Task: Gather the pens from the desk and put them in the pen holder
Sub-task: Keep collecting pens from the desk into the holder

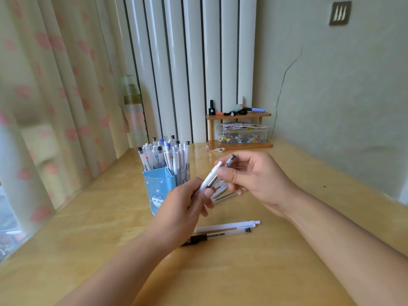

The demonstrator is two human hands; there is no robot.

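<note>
Pen holder [162,186] stands on the desk [88,228], left of centre, with pens upright in it. Left hand [183,208] is just right of and nearer than the holder; right hand [256,180] is further right. Between them, a held pen [208,178]. Two loose pens [225,229] lie on the desk near the hands. A small shelf [239,129] sits far right against the radiator [187,62].
</note>
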